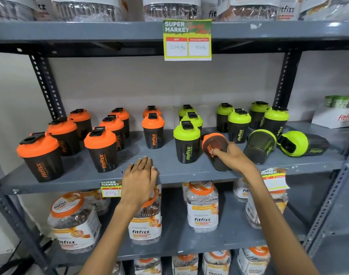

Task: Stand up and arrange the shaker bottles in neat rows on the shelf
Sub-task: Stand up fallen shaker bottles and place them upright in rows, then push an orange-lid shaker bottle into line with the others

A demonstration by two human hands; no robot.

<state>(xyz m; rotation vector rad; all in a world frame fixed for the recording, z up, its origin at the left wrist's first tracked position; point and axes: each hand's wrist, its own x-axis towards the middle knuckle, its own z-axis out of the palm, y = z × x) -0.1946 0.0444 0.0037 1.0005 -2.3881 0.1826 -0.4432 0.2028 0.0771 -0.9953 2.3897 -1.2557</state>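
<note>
Black shaker bottles stand on the grey middle shelf (169, 175). Several orange-lidded ones (102, 149) are upright in rows on the left, several green-lidded ones (186, 143) upright on the right. My right hand (232, 155) grips a tilted orange-lidded shaker (214, 144), its lid pointing up and left. To its right, two green-lidded shakers are down: one (260, 145) tipped with its base toward me, one (302, 143) lying on its side. My left hand (141, 175) rests flat on the shelf's front edge, holding nothing.
A price card (187, 39) hangs from the upper shelf. Clear Fitfizz jars (202, 207) fill the shelf below, and more jars stand above. A white box (336, 116) sits at the far right. Perforated steel uprights (45, 84) frame the shelf.
</note>
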